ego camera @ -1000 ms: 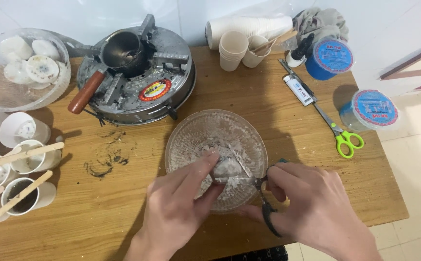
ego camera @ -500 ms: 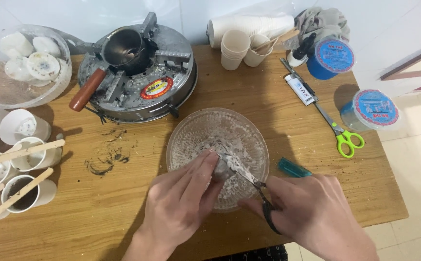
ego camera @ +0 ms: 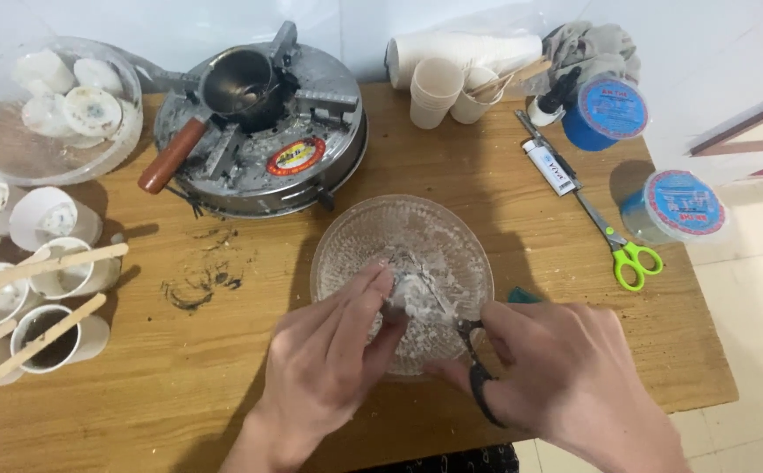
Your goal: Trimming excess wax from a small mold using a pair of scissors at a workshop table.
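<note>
left hand [ego camera: 333,350] pinches white lump [ego camera: 408,293] inside glass bowl [ego camera: 346,254] on worktop [ego camera: 180,394] | right hand [ego camera: 565,381] grips dark scissors [ego camera: 469,350], blades narrow | blades' long axis runs up-left from grip to lump | left hand nearer

Bright, even light from above. My hands [ego camera: 452,368] cast soft shadows on the wooden table [ego camera: 224,385] toward its near edge. Slight glare on the metal stove [ego camera: 259,140]. Sharp focus, edges bowed.
</note>
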